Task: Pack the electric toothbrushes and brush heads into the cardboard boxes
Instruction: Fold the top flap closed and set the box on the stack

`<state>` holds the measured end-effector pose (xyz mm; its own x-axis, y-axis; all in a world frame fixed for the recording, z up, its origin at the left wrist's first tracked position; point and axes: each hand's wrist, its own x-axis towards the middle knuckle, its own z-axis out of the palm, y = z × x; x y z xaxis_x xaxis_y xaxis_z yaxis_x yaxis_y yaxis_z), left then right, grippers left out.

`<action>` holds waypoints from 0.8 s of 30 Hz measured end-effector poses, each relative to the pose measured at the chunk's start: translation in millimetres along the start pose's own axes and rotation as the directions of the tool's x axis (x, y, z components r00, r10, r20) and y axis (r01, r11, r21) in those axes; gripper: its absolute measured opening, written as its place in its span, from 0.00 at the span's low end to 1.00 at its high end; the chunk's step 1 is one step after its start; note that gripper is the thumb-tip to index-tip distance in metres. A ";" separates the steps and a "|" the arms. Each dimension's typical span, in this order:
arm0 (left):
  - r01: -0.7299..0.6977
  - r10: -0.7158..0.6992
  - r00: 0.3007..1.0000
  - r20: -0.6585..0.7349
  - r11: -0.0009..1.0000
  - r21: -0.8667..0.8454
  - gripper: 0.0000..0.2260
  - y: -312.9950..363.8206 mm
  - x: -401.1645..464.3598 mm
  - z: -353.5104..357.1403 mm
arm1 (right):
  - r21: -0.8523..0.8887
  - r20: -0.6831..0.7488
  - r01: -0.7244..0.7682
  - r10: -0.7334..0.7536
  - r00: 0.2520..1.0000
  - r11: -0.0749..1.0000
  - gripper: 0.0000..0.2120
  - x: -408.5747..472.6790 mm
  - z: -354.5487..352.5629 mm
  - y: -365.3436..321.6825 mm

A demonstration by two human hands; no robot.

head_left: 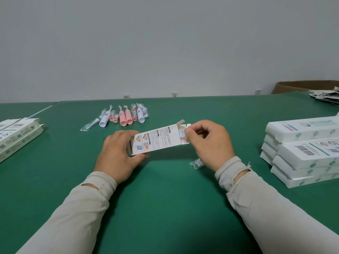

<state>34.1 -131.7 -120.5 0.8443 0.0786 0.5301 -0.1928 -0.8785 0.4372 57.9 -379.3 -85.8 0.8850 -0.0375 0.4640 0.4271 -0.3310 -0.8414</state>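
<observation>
My left hand (117, 154) grips the closed end of a white printed cardboard box (156, 141) held just above the green table (165, 198). The box's right end is open, flaps out. My right hand (209, 142) pinches a wrapped brush head (182, 133) at that open mouth. Another wrapped brush head (196, 163) lies on the table under my right wrist. Farther back lie pink toothbrushes (125, 117), white toothbrushes (140, 115) and several bagged brush heads (88, 126).
A stack of white closed boxes (300, 153) stands at the right. Open boxes (16, 136) lie at the left edge. At the back right are a pile of leaflets (326, 97) and a brown carton (300, 87). A grey wall rises behind the table.
</observation>
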 end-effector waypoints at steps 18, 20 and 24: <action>0.036 -0.036 0.999 -0.015 0.999 0.016 0.25 1.0 -0.7 0.4 | 0.117 -0.028 -0.009 0.012 1.000 0.993 0.04 10.6 -17.8 -2.2; 0.063 -0.062 0.998 -0.034 0.998 0.024 0.25 0.6 -0.7 -0.4 | -0.132 -0.081 -0.065 0.054 0.995 0.989 0.07 21.7 -35.0 9.0; 0.087 -0.085 0.996 -0.042 0.995 0.047 0.25 0.9 0.2 -1.6 | -0.654 0.228 -0.154 0.387 0.894 0.741 0.08 26.1 -46.2 21.2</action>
<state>33.3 -131.7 -118.9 0.8360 0.1724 0.5209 -0.0949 -0.8896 0.4467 81.5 -430.8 -78.7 0.9983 0.0530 0.0261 0.0589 -0.8557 -0.5141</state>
